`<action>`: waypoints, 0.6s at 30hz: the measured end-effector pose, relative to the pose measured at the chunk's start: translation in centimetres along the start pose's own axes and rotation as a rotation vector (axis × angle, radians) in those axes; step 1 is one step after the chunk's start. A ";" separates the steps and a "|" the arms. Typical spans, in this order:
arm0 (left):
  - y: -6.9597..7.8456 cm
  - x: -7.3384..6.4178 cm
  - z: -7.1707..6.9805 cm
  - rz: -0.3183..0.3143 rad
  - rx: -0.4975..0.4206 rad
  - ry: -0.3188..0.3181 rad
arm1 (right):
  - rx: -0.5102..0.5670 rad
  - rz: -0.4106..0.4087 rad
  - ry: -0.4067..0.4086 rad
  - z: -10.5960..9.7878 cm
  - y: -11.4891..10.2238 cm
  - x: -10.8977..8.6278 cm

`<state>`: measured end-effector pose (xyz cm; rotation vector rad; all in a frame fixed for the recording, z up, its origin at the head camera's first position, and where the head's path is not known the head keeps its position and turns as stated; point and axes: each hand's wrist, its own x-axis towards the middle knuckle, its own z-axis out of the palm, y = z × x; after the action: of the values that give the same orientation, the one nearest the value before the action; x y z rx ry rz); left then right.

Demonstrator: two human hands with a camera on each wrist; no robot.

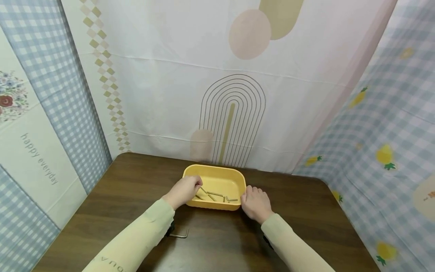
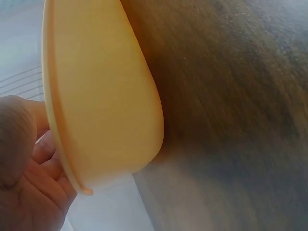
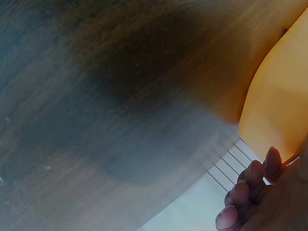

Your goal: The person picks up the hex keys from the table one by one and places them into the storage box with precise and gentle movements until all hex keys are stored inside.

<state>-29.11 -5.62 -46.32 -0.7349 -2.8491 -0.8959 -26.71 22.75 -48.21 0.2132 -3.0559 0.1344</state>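
Observation:
A yellow plastic bin stands on the brown table, with several L-shaped hex keys lying inside. My left hand reaches over the bin's left end and pinches a hex key above its floor. In the left wrist view, the bin wall hides what the left fingers hold. At the right front corner, my right hand holds the bin's rim. Its curled fingers are outside the bin wall; the thumb is hidden.
Another hex key lies on the table in front of the bin, beside the left sleeve. A white patterned cloth hangs behind the table, and checked cloths hang at both sides.

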 end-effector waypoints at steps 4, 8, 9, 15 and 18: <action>-0.1 0.0 0.1 -0.005 0.022 -0.014 | 0.000 -0.008 0.008 0.0 -0.2 0.1; -0.3 0.1 0.2 -0.020 0.022 -0.043 | -0.004 -0.005 0.012 0.0 -0.2 0.1; -0.3 0.1 0.3 -0.031 0.017 -0.052 | -0.003 -0.004 0.011 -0.1 -0.2 0.1; -0.4 0.0 0.3 -0.044 -0.028 -0.066 | 0.004 0.001 0.005 -0.1 -0.2 0.0; -0.5 -0.2 0.3 -0.023 -0.065 -0.067 | 0.006 0.002 0.005 0.0 -0.1 0.0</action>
<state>-29.17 -5.90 -46.90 -0.7543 -2.9045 -0.9895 -26.66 22.68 -48.20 0.2096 -3.0510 0.1433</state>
